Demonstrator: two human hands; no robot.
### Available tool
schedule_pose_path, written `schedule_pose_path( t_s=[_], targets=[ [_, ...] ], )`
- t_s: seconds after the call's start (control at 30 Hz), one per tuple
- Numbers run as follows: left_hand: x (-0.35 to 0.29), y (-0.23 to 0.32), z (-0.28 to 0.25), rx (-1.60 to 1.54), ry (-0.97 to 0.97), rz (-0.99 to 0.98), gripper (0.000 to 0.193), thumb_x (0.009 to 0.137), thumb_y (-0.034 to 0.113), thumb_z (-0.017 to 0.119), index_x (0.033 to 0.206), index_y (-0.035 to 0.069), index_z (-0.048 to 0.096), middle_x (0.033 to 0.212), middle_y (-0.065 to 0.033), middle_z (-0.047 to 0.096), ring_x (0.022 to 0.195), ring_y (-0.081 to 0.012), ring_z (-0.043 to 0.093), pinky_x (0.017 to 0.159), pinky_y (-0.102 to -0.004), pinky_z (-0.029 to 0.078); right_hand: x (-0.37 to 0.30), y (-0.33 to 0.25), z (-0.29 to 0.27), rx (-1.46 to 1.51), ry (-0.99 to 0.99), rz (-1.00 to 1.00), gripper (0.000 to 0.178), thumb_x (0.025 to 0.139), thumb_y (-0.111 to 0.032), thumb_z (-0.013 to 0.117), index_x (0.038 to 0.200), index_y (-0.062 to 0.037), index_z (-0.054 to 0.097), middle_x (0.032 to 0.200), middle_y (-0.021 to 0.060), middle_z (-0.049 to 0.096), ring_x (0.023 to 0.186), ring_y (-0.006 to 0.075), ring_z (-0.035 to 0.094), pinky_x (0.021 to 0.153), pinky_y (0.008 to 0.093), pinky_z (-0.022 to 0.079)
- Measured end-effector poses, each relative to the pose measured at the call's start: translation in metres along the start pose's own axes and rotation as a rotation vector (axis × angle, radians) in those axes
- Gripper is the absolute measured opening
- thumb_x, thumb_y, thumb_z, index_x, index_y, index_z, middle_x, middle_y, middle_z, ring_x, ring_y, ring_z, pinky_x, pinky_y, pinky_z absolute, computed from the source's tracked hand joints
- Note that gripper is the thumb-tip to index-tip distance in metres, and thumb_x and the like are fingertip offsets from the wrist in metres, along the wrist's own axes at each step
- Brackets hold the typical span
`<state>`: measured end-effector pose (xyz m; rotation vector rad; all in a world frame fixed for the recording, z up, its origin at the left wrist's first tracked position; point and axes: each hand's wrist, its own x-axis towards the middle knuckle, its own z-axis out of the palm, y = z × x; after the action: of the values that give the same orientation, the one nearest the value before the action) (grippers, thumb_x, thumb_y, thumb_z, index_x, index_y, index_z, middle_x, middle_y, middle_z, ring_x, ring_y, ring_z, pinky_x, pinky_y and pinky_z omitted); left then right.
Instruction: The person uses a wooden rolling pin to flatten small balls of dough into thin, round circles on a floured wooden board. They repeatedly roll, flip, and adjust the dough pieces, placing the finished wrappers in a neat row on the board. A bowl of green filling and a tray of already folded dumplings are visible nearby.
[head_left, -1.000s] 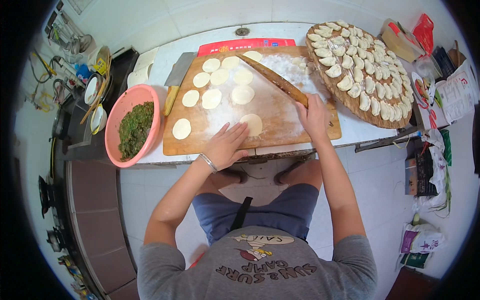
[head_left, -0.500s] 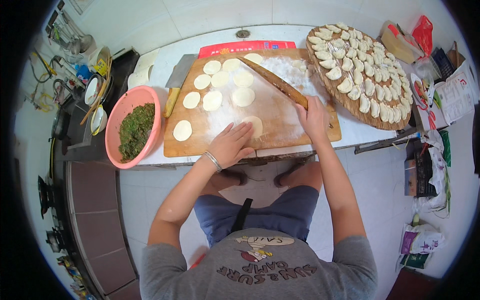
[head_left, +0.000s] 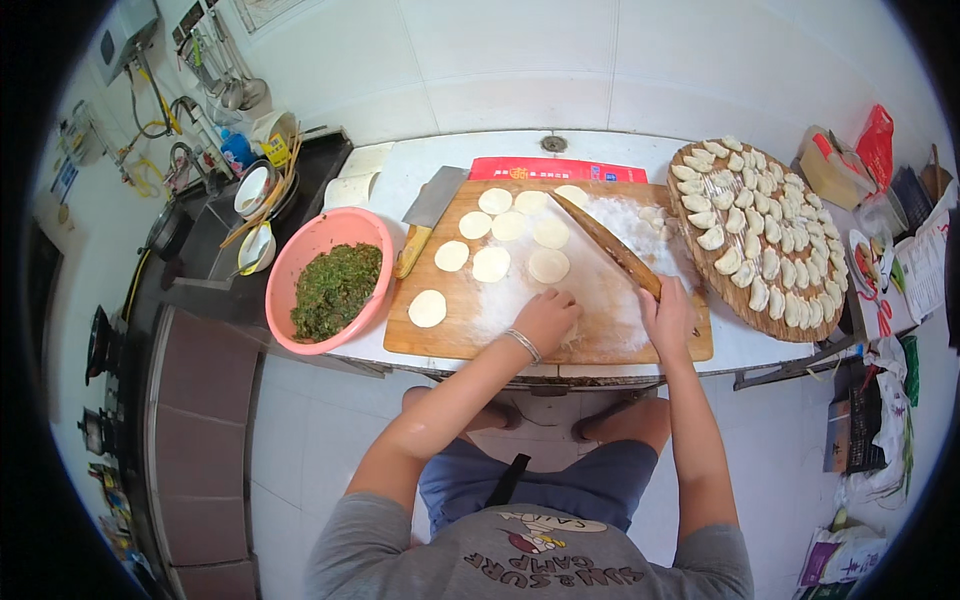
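My left hand (head_left: 546, 318) rests palm down on the floured wooden board (head_left: 455, 335), covering a piece of dough that I cannot see. My right hand (head_left: 668, 314) lies over the near end of a long wooden rolling pin (head_left: 603, 243), which runs diagonally up and to the left across the flour. Several round flat dough wrappers (head_left: 490, 264) lie on the left half of the board, one of them (head_left: 428, 308) nearest the front left corner.
A pink bowl of chopped green filling (head_left: 333, 286) stands left of the board. A cleaver (head_left: 428, 215) lies by the board's left edge. A round woven tray (head_left: 712, 280) with several folded dumplings sits at the right. Bowls and utensils crowd the dark counter at left.
The wrapper that showed beside my left hand is now hidden under it. The right hand and the rolling pin stay in place.
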<state>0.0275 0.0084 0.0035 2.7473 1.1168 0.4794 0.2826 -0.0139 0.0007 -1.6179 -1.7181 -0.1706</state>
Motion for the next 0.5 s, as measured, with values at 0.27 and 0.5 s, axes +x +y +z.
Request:
schedule_pose_path(
  t_s=[0.27,0.5],
  targets=[
    [0.015,-0.011,-0.010,-0.149,-0.139,-0.173,0.015,0.078,0.014,0.069,0.093,0.011,0.067,0.095,-0.0114,0.061,0.097,-0.0333,0.058,0.084,-0.0423,0.051,0.000,0.000,-0.002,-0.019,0.018,-0.016,0.034,0.087,-0.028,0.070,0.109,-0.0050,0.059,0.094,0.0132,0.060,0.086,0.0348,0.061,0.070,0.0433,0.050],
    [0.001,-0.023,-0.025,-0.506,-0.022,-0.047,0.018,0.083,0.018,0.072,0.093,0.006,0.065,0.087,-0.0104,0.066,0.081,-0.0279,0.063,0.076,-0.0381,0.051,-0.001,0.000,0.000,-0.024,0.029,-0.026,0.034,0.087,-0.027,0.070,0.109,-0.0047,0.059,0.094,0.0133,0.060,0.086,0.0344,0.061,0.070,0.0432,0.050]
  ],
)
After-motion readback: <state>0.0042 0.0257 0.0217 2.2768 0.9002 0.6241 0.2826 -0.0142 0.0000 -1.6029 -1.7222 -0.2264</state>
